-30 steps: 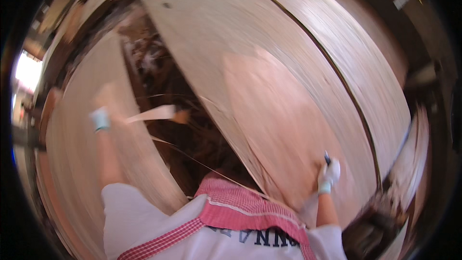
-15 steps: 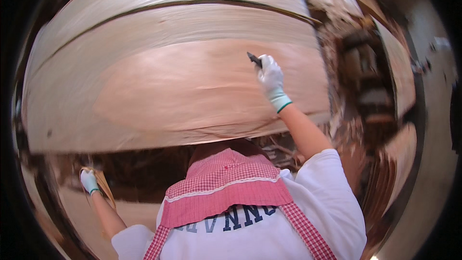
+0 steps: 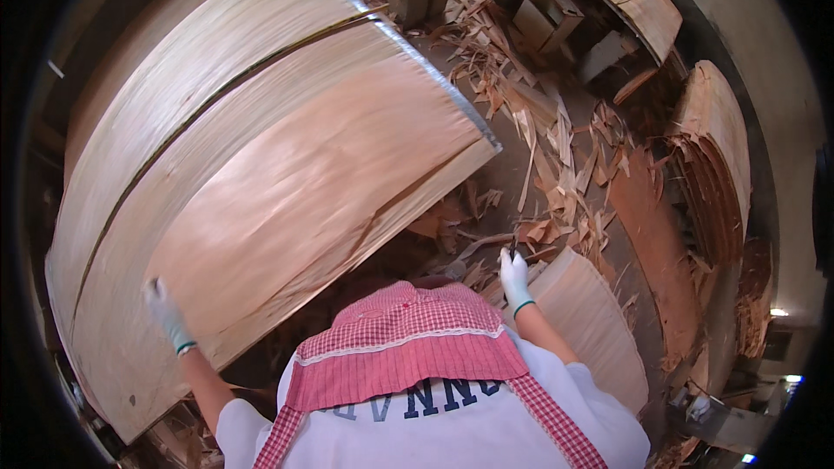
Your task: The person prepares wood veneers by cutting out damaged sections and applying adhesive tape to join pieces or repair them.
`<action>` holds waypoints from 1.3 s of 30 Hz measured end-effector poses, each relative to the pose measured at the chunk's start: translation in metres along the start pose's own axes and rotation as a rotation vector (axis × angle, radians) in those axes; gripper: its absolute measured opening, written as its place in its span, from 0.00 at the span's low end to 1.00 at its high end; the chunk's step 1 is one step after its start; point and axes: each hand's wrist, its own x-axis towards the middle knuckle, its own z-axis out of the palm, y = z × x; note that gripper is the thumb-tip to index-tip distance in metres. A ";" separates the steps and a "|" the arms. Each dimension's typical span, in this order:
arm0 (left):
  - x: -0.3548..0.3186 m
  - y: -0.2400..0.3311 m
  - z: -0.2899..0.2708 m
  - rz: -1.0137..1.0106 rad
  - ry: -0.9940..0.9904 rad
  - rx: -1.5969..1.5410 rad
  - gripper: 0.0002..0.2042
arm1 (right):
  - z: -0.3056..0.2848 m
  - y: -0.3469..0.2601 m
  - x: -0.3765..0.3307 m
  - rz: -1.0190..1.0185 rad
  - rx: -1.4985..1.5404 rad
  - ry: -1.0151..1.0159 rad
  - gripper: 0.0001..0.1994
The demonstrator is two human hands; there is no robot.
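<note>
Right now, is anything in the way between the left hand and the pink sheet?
Nothing that I can see. The left hand is at the left end of the pink sheet, but I can't tell if they touch.

Right fingers (image 3: 507, 260) around dark tool (image 3: 513, 247), left fingers (image 3: 157, 295) over wood sheet (image 3: 321, 156)

The person wears a white shirt (image 3: 417, 445) with loose short sleeves (image 3: 598, 401) and dark lettering (image 3: 420, 399) across the chest, a red-and-white checked apron (image 3: 400, 320) with white lace (image 3: 400, 345), a pink pleated band (image 3: 391, 373) and checked straps (image 3: 560, 424), and, on both hands (image 3: 514, 274), white gloves (image 3: 162, 306) with pale blue, green-edged cuffs (image 3: 178, 336)
</note>
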 end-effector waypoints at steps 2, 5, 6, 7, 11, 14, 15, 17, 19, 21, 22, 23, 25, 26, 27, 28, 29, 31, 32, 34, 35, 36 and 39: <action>-0.034 0.156 0.053 0.185 -0.107 -0.104 0.12 | -0.021 0.020 0.011 0.084 0.074 -0.094 0.19; -0.119 0.336 0.130 0.585 -0.243 -0.202 0.07 | -0.045 0.026 0.041 0.041 0.110 -0.147 0.19; -0.148 0.379 0.154 0.724 -0.335 -0.285 0.07 | -0.057 0.019 0.047 0.013 0.115 -0.175 0.19; -0.179 0.420 0.175 0.792 -0.394 -0.406 0.09 | -0.069 0.016 0.058 0.044 0.107 -0.186 0.19; -0.246 0.513 0.249 0.884 -0.547 -0.148 0.07 | -0.103 0.021 0.105 -0.107 0.145 -0.225 0.15; -0.243 0.539 0.280 0.781 -0.497 0.019 0.06 | -0.127 0.002 0.134 0.095 0.297 -0.303 0.14; -0.239 0.544 0.277 0.739 -0.502 -0.005 0.07 | -0.129 0.006 0.149 0.082 0.299 -0.326 0.14; -0.228 0.559 0.270 0.712 -0.505 -0.076 0.08 | -0.132 0.004 0.175 0.118 0.349 -0.330 0.14; -0.214 0.582 0.267 0.682 -0.424 -0.256 0.09 | -0.130 0.008 0.208 0.094 0.332 -0.361 0.15; -0.197 0.617 0.271 0.616 -0.393 -0.381 0.11 | -0.128 0.018 0.250 0.037 0.205 -0.387 0.19; -0.186 0.633 0.283 0.577 -0.385 -0.452 0.11 | -0.126 0.019 0.276 -0.036 0.113 -0.418 0.22; -0.174 0.652 0.298 0.531 -0.374 -0.524 0.11 | -0.132 0.006 0.299 0.011 -0.086 -0.436 0.25; -0.150 0.694 0.331 0.454 -0.417 -0.600 0.11 | -0.146 -0.022 0.341 -0.069 -0.267 -0.438 0.26; -0.138 0.709 0.370 0.448 -0.388 -0.596 0.11 | -0.154 -0.032 0.365 -0.112 -0.358 -0.429 0.26; -0.123 0.735 0.406 0.432 -0.411 -0.614 0.10 | -0.159 -0.012 0.398 -0.065 -0.451 -0.359 0.24; -0.105 0.748 0.437 0.395 -0.407 -0.610 0.10 | -0.172 -0.027 0.424 -0.075 -0.417 -0.338 0.23; -0.086 0.758 0.469 0.366 -0.383 -0.533 0.10 | -0.186 -0.043 0.450 -0.085 -0.381 -0.319 0.22; -0.051 0.770 0.524 0.255 -0.380 -0.347 0.10 | -0.213 -0.061 0.498 -0.089 -0.333 -0.241 0.20; -0.029 0.775 0.545 0.184 -0.387 -0.237 0.10 | -0.223 -0.057 0.526 -0.092 -0.308 -0.177 0.18; 0.021 0.770 0.578 0.047 -0.443 -0.015 0.10 | -0.239 -0.061 0.572 0.011 -0.130 -0.168 0.13; 0.045 0.766 0.599 0.007 -0.410 0.104 0.08 | -0.246 -0.057 0.604 0.072 -0.153 -0.235 0.12; 0.068 0.763 0.614 0.003 -0.393 0.193 0.07 | -0.248 -0.059 0.625 0.040 -0.130 -0.249 0.14; 0.130 0.787 0.672 0.122 -0.459 0.271 0.09 | -0.254 -0.001 0.696 -0.089 -0.735 -0.194 0.16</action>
